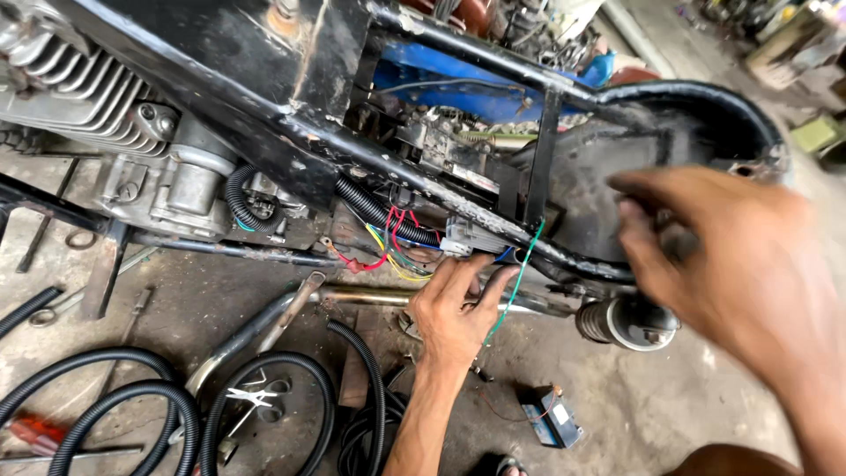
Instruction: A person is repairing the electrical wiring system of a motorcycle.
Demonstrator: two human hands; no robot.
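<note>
Across the upper half of the head view runs a stripped motorcycle frame (291, 132), black and scuffed, with the finned engine (97, 97) at the left and the rear mudguard (705, 115) curving away at the right. Below it lies a stained concrete floor (670, 405) carrying an exhaust pipe (264, 326), coils of black corrugated conduit (132, 397), a pair of scissors (251, 398) and a small dark battery (551, 416).

Right hand (749, 264): large and motion-blurred in the foreground, close to the mudguard; whether its fingers are closed on anything cannot be told.

Left hand (454, 308): reaches up from below to the lower frame tube, fingers curled loosely at a small grey connector block (467, 236) and the green wire (520, 273) that hangs down past the thumb. It touches these parts, but a firm pinch is not clearly visible.

Wiring loom (397, 242): red, yellow and blue leads emerge bare from a length of conduit (379, 211) just left of the hand.

Judged progress: part of the loom is already sleeved in conduit and routed along the frame; the coloured leads remain loose and unsleeved, the green wire hangs free, and much conduit lies unused on the floor, so the wiring work appears roughly midway.
</note>
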